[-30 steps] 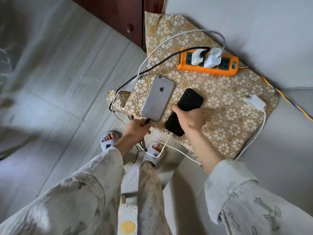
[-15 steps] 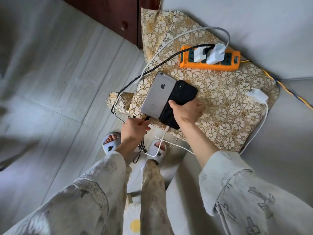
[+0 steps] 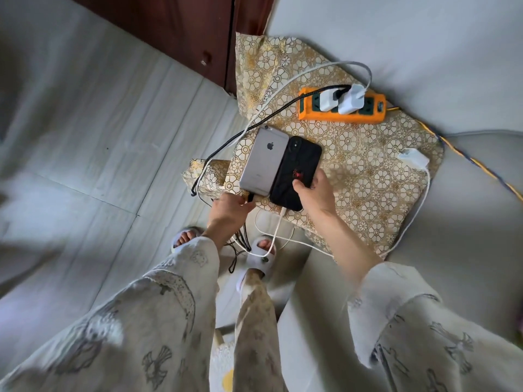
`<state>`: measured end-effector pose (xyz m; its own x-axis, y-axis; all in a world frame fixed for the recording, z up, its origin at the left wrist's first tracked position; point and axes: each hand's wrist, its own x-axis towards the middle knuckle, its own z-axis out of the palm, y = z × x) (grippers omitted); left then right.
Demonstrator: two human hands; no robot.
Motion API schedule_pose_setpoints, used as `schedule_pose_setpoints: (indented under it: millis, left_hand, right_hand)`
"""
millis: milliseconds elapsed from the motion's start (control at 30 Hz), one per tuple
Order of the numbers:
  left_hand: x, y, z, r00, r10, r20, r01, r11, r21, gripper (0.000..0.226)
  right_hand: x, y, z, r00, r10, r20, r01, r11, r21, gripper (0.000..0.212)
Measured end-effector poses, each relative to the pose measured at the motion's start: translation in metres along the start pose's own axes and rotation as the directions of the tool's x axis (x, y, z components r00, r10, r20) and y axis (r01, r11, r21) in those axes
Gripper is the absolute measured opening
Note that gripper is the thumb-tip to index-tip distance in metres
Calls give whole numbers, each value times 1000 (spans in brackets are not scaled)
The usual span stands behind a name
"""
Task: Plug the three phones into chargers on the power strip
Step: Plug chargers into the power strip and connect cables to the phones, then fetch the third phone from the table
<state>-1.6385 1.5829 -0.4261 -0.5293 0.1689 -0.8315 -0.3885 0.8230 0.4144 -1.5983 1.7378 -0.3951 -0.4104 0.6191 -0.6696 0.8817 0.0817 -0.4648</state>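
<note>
With my left hand (image 3: pixel 230 206) pinching the black cable's plug (image 3: pixel 250 197) at the silver phone (image 3: pixel 264 162)'s near end, I seat it straight while my right hand (image 3: pixel 312 190) grips the black phone (image 3: pixel 300 171) flush beside it, short of the orange power strip (image 3: pixel 342 108).

A silver phone (image 3: pixel 263 162) and a black phone (image 3: pixel 297 172) lie face down, side by side and touching, at the cloth's (image 3: pixel 368 176) near-left edge, each cabled. An orange strip (image 3: pixel 341 116) at the far edge carries two white chargers (image 3: pixel 343 101); a third charger (image 3: pixel 413 159) lies loose by the right edge.
</note>
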Motion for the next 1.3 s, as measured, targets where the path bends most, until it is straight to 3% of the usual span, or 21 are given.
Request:
schedule_pose_setpoints:
  millis: [200, 367, 467, 600, 800, 967, 1133, 1300]
  left_hand:
    - [-48, -24, -47, 998, -48, 39, 47, 998, 31, 39]
    - [-128, -51, -106, 999, 16, -40, -16, 1000, -7, 32]
    - [-175, -61, -134, 995, 39, -96, -45, 997, -61, 30]
    - [-237, -67, -161, 974, 109, -198, -146, 972, -185, 24]
    - [-340, -106, -173, 881, 75, -466, -276, 884, -378, 23]
    - [-429, -171, -163, 757, -147, -637, -354, 726, -589, 24]
    - [-520, -259, -165, 541, -394, -743, -468, 593, -656, 18]
    - [-606, -365, -156, 301, -611, -732, -574, 497, -651, 18]
  right_hand:
    - [-69, 8, -14, 991, 128, 41, -127, 991, -40, 59]
    - [-155, -7, -29, 986, 102, 130, -108, 993, 39, 49]
    - [-199, -35, -38, 976, 13, 217, -23, 999, 44, 41]
    - [-248, -81, -48, 918, -202, 342, 199, 979, 44, 35]
    - [-317, -128, -41, 700, -470, 538, 565, 825, -13, 34]
    - [-393, -151, 8, 494, -516, 700, 703, 710, 27, 28]
    - [-510, -158, 79, 178, -480, 859, 830, 542, 131, 22]
    - [-653, -136, 162, -125, -357, 926, 890, 372, 264, 19]
